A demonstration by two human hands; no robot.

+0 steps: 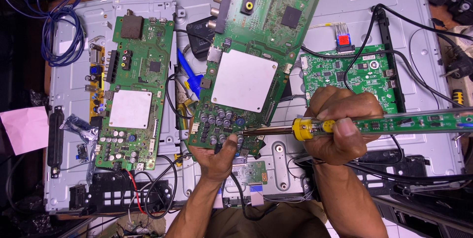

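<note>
My left hand [215, 156] grips the near edge of a large green circuit board [256, 31], holding it tilted up over a grey metal chassis [69, 95]. The board carries a square silver shield [244, 81] and a cluster of small capacitors [217, 119] close to my thumb. My right hand [340, 124] is closed around a soldering iron [305, 128] with a yellow collar and a clear green handle. Its tip [244, 132] touches the board's lower edge beside the capacitors.
A second green board [135, 95] with a silver shield lies flat at the left. A smaller green board [352, 73] sits at the right under black cables. A blue cable coil [59, 16] lies top left, a pink paper [24, 129] at the left edge, a black plug [458, 65] far right.
</note>
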